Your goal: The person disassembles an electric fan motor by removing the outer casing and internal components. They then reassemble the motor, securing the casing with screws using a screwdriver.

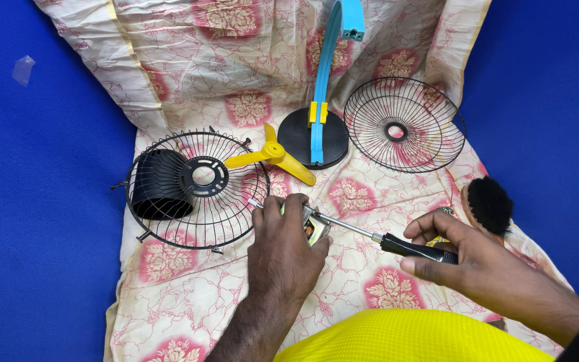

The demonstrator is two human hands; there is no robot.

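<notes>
A floral cloth (189, 295) in cream and red covers the blue surface (35, 201). At nine o'clock lies a black wire fan guard (169, 228) with a ribbed black motor cover (159, 184) resting against its left side. Just past it, toward eleven o'clock of the hands, sits a yellow three-blade propeller (273, 155), and at twelve o'clock a round black base (296, 137) with a curved blue stand (323, 87) held by a yellow clip. At two o'clock lies a second wire guard (405, 124); at three o'clock, a black-bristled brush (489, 204).

No labels can be made out.

The left hand (283, 251) is closed over a small motor part (316, 229), mostly hidden. The right hand (470, 258) grips the black handle of a screwdriver (376, 236), whose shaft runs to that part.
</notes>
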